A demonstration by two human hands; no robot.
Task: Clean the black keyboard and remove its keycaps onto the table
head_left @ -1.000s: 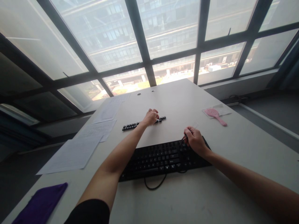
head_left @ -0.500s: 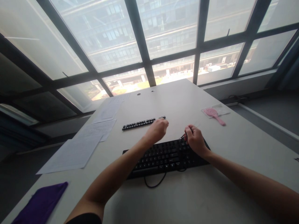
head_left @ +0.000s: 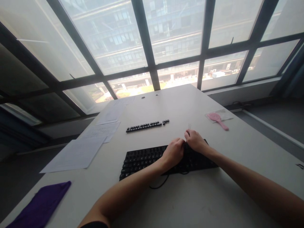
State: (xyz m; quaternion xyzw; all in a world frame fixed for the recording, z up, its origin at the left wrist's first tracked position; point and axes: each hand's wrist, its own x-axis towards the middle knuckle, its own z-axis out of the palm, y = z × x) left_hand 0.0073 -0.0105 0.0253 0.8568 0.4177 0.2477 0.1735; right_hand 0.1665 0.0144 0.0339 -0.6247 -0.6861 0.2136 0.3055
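Observation:
A black keyboard (head_left: pixel 144 158) lies on the white table (head_left: pixel 190 196) in front of me, its cable looping toward me. My left hand (head_left: pixel 174 152) rests curled on the keyboard's right half, its fingertips hidden. My right hand (head_left: pixel 196 141) sits just beside it, pinched on a thin wire tool (head_left: pixel 189 127) that pokes up above the fingers. A row of loose black keycaps (head_left: pixel 147 125) lies on the table beyond the keyboard.
Sheets of paper (head_left: pixel 82 148) lie on the table's left side. A purple cloth (head_left: pixel 39 205) sits at the near left corner. A pink brush (head_left: pixel 217 118) rests on a clear bag at the right. Large windows stand behind the table's far edge.
My left hand left the keycap row and came back to the keyboard, beside my right hand. My right hand lifted slightly, turning the wire tool upright.

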